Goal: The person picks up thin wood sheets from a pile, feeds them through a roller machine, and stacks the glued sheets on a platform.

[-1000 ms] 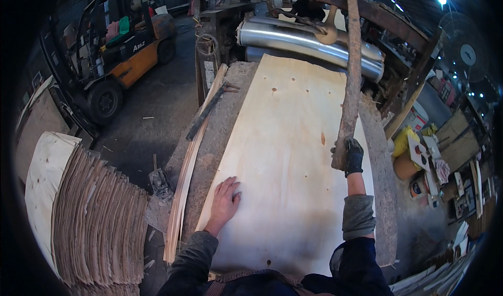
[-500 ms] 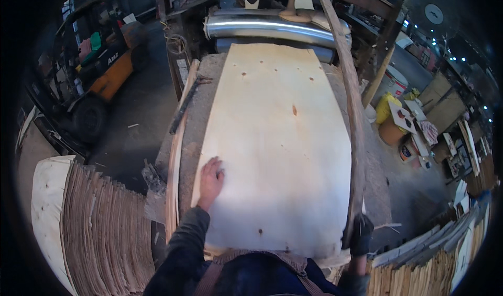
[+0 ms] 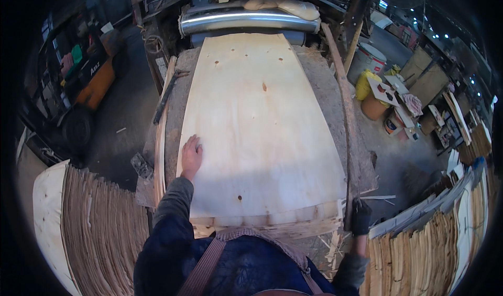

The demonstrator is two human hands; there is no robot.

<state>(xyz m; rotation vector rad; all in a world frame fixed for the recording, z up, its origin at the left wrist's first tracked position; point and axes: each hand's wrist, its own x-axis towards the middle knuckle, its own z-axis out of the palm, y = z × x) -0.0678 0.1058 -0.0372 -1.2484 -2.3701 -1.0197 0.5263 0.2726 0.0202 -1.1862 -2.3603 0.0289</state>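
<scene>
A broad, pale wood veneer sheet point(image 3: 251, 123) with several small brown knots lies lengthwise before me. Its far edge is close to a shiny metal roller point(image 3: 246, 20). My left hand point(image 3: 192, 156) is bare and rests open on the sheet's left edge, fingers spread a little. In a dark glove, my right hand point(image 3: 361, 217) closes around the near end of a long wooden strip point(image 3: 341, 94). This strip runs along the right side of the sheet toward the roller. Layered veneer edges point(image 3: 272, 220) show under the sheet's near edge.
At left lie a dark hand tool point(image 3: 168, 97) and narrow wooden strips point(image 3: 160, 154). Veneer stacks stand at the lower left point(image 3: 105, 228) and lower right point(image 3: 419, 249). An orange forklift point(image 3: 94, 86) is parked far left. Buckets point(image 3: 374, 106) stand at right.
The wooden strip's far end has come down from above the roller to beside the sheet. My view has shifted, and the sheet's near edge with the layers below it now shows.
</scene>
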